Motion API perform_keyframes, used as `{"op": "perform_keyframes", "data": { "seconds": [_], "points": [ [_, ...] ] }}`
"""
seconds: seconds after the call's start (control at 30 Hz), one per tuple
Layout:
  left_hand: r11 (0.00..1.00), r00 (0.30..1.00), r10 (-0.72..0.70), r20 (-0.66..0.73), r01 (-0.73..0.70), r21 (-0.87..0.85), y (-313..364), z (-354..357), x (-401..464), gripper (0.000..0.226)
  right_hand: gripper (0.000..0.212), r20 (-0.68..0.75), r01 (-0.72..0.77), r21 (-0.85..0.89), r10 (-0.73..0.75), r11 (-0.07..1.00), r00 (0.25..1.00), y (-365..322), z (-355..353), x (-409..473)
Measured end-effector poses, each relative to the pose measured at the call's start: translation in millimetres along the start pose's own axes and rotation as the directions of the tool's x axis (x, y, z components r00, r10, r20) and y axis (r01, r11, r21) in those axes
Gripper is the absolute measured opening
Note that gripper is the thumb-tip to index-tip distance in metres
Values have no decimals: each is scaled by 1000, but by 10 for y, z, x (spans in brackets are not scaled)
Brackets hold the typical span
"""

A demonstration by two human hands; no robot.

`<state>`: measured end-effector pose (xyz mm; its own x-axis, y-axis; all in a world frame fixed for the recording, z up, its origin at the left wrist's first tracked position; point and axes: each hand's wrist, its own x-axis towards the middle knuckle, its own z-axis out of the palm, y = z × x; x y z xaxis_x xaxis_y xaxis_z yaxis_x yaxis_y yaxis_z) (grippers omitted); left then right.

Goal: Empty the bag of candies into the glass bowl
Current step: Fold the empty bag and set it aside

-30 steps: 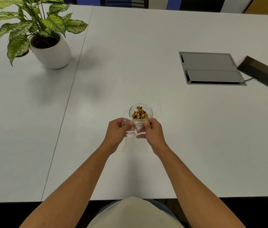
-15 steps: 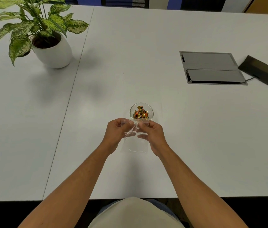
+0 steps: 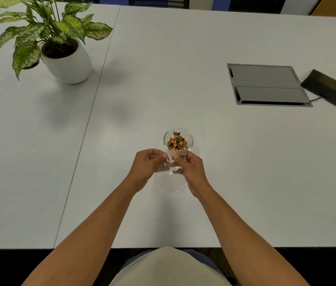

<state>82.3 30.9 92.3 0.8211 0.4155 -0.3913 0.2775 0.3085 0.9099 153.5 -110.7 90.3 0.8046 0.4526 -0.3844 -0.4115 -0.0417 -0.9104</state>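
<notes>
Just before the glass bowl (image 3: 178, 139), left hand (image 3: 146, 167) and right hand (image 3: 191, 170) pinch the bag's (image 3: 170, 181) top edge.

This looks like an office meeting room. The big white flat worktop (image 3: 214, 48) has a grey metal plug box (image 3: 266, 84) set into it, and a green leafy plant in a round white pot (image 3: 68, 60).

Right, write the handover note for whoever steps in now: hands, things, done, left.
Left hand: pinching the top edge of the bag.
Right hand: pinching the same edge, beside the left grip.
Bag: clear, looks empty, held just on the near side of the bowl.
Candies: heaped in the bowl on the table.
Done: emptying, as far as visible.
Left: put the bag down.
</notes>
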Motion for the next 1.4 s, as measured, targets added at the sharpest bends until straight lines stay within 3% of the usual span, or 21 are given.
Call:
{"op": "perform_keyframes", "data": {
  "seconds": [0.13, 0.37, 0.57, 0.7, 0.93, 1.17, 1.2, 1.27, 1.33, 1.4],
  "points": [
    [999, 999, -40, -35, 39, -32, -8, -45, 13, 6, 10, 2, -25, 25, 25, 999, 1000, -23, -35, 3],
    [990, 990, -115, -85, 107, -88, -39, -116, 31, 11, 24, -15, -94, -19, 94, 995, 995, 24, -71, -16],
    [968, 979, -204, 8, 203, -146, -97, -275, 37, 18, 27, -10, -133, -55, 133, 990, 991, 79, -67, -3],
    [963, 966, -256, 43, 258, -79, -175, -440, 15, 26, 26, -30, -174, -112, 172, 978, 985, 227, 10, -10],
    [945, 947, -321, -29, 322, 56, -402, -630, -115, 52, 22, -75, -246, -71, 241, 967, 968, 539, 240, -12],
    [971, 964, -239, -117, 236, -41, -728, -833, -272, 62, 17, -27, -313, -77, 312, 947, 950, 754, 374, 12],
    [972, 961, -237, -140, 233, -38, -774, -866, -275, 61, 18, -16, -325, -102, 325, 940, 945, 792, 388, 8],
    [975, 953, -221, -208, 223, -11, -868, -918, -272, 61, 42, -6, -261, -310, 273, 914, 962, 873, 397, -17],
    [970, 942, -197, -271, 227, 83, -960, -955, -270, 63, 58, 73, -73, -569, 138, 819, 988, 941, 394, -75],
    [952, 937, -161, -311, 231, 202, -1027, -959, -264, 65, 65, 223, 110, -715, 76, 690, 972, 1029, 393, -146]
  ]
}}
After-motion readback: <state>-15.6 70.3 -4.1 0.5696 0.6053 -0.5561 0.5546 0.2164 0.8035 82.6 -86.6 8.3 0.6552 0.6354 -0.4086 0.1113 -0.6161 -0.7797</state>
